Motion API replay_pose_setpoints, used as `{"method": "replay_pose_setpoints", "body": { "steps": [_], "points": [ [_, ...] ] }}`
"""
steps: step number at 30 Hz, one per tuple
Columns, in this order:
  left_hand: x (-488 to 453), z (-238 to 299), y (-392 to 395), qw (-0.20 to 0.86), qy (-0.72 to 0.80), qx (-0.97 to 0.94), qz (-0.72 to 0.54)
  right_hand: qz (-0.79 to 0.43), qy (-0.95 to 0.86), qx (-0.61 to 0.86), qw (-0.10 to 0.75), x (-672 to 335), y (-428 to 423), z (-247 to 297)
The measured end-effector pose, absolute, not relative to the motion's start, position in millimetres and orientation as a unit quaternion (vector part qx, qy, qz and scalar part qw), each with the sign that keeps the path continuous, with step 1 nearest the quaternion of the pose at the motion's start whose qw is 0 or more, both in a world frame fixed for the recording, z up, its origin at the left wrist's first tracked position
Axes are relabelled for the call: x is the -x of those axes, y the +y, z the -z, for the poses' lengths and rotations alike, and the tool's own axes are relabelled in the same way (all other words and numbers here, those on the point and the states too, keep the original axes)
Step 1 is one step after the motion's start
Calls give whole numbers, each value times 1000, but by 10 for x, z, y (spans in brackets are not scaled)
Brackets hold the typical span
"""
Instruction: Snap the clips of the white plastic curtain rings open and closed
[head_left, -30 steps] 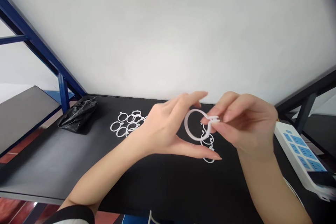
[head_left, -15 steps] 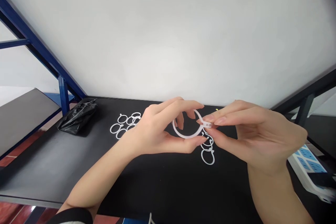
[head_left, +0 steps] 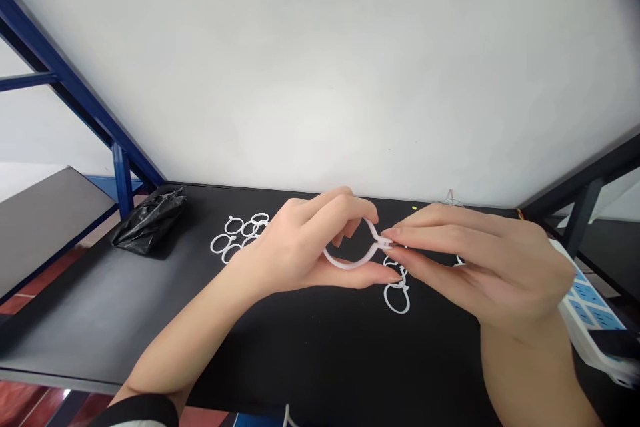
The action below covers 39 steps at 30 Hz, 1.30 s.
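Spread wide a second ago, the left hand (head_left: 295, 250) now curls round the white ring (head_left: 350, 265), held lower and flatter above the tabletop (head_left: 150, 307), while the right hand (head_left: 480, 267) pinches its clasp, the ends seemingly meeting.

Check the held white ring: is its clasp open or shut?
Cannot tell: the right hand pinches over the clasp of the white ring, hiding its ends.
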<state>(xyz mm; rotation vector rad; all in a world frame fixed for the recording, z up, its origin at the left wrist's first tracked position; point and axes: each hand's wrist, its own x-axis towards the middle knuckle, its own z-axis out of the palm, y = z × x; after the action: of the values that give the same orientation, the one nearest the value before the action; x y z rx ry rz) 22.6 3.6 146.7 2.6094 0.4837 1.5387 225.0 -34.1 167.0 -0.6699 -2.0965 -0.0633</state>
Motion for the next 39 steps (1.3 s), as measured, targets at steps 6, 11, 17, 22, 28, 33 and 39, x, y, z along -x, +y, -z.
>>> {"method": "replay_pose_setpoints", "body": {
  "steps": [6, 11, 17, 22, 28, 33, 39],
  "points": [
    [-224, -1471, 31, 17, 153, -855, -495, 72, -852, 278, 438, -2298, -378, -1652],
    [-217, -1459, 31, 18, 147, -857, -494, 88, -865, 275, 410, -2266, -396, -1726],
    [-218, -1463, 30, 11, 147, -855, -498, 74, -856, 275, 431, -2238, -409, -1724],
    [-222, -1472, 21, 10, 151, -850, -504, 80, -852, 282, 433, -2231, -416, -1688],
    [-211, -1480, 9, 11, 161, -849, -503, 95, -848, 278, 440, -2200, -403, -1634],
    [-212, -1487, 2, 2, 162, -845, -510, 94, -847, 262, 452, -2189, -388, -1594],
    [-220, -1493, 4, -2, 158, -843, -514, 91, -845, 268, 453, -2198, -393, -1604]
  ]
}}
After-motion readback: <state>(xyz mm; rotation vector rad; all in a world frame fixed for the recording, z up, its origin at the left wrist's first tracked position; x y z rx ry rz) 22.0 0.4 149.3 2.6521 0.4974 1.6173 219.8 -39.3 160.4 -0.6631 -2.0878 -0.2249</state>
